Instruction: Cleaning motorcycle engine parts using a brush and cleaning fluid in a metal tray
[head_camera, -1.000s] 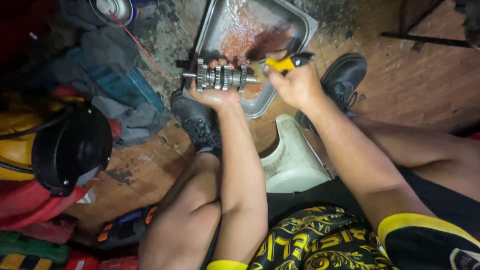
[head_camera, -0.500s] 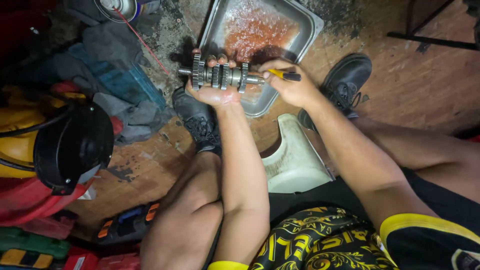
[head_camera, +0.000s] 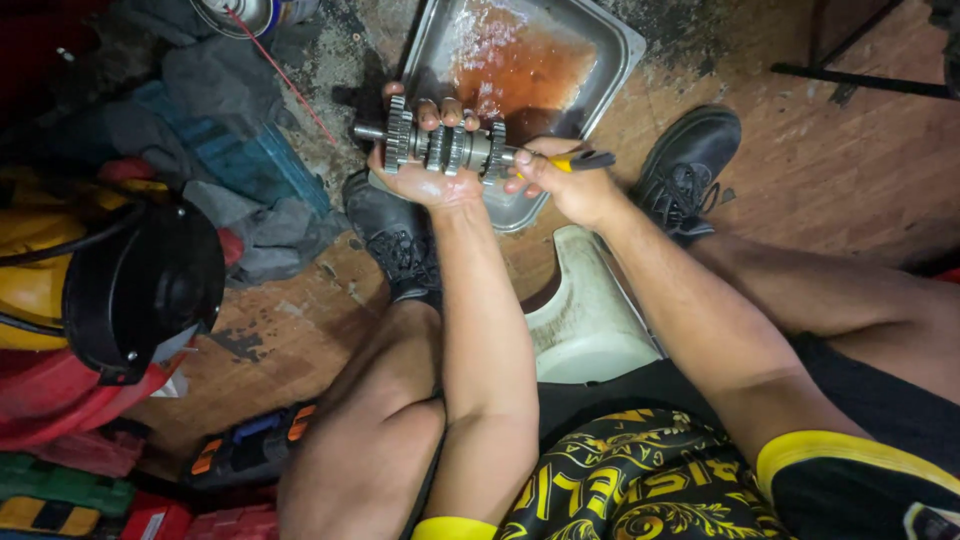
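Black shoes (head_camera: 690, 170), probably yellow-cuffed sleeves (head_camera: 810, 450)

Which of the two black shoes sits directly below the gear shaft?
The left shoe, just under the left hand gripping the gear shaft. The right shoe lies off beside the metal tray.

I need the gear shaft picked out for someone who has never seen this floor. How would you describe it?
Find the shallow metal tray holding reddish liquid at the top of the view. Just in front of its near edge, the left hand grips a gear shaft lying sideways. It is the only steel rod stacked with toothed wheels; the right hand holds a yellow-handled tool at its end.
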